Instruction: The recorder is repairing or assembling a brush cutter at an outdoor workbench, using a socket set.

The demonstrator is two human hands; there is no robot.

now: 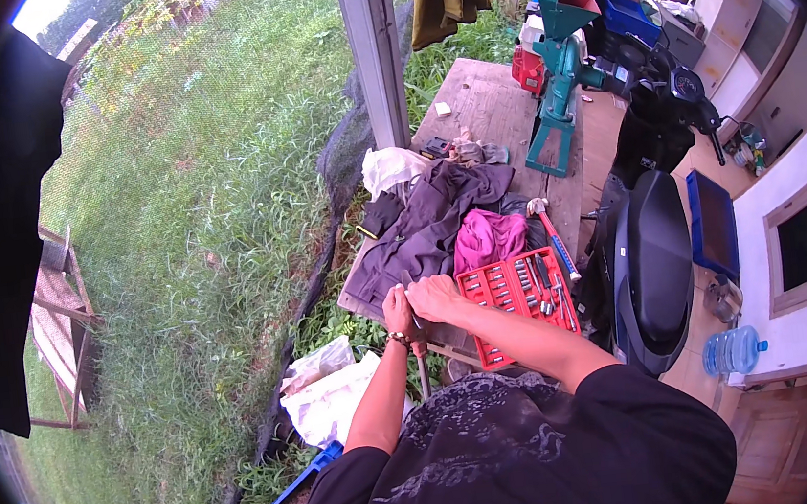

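Wooden table beside grassy yard, black motorbike alongside, left hand and right hand curled around slim tool

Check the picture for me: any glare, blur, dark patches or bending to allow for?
In the head view, the sky washes out to white; the dark cloth at the left shows almost no detail; fisheye distortion tilts the white wall at the right; the left hand, right hand and red case look softly daylit, without obvious blur.
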